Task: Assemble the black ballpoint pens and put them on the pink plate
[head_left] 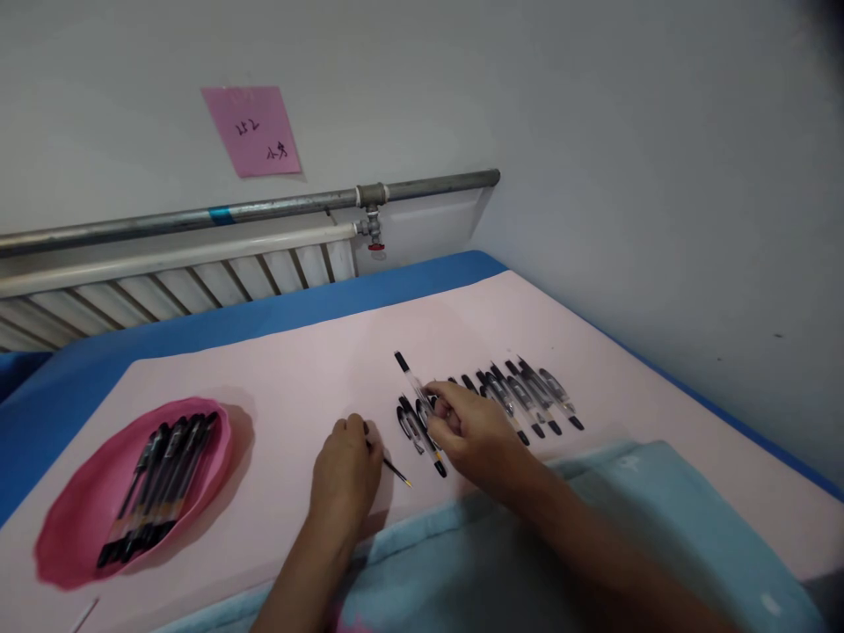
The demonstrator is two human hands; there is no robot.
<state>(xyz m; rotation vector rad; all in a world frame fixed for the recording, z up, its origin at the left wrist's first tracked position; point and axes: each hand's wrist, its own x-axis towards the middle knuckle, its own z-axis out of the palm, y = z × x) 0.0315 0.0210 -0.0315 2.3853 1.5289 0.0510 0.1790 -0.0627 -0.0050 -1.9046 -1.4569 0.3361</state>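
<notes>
My left hand is closed on a thin dark pen refill, whose yellowish tip points down and right just over the pink mat. My right hand pinches a clear pen barrel with a black end, which slants up and left. Beneath it lie a black-capped pen and a loose clip cap, partly covered by my fingers. To the right of my right hand, several pen parts and caps lie side by side in a slanting row.
On the left stands a pink oval dish with several assembled black pens in it. A pale stick lies near the front left. A light blue fleece cloth covers the near edge. Behind are a radiator and a metal pipe.
</notes>
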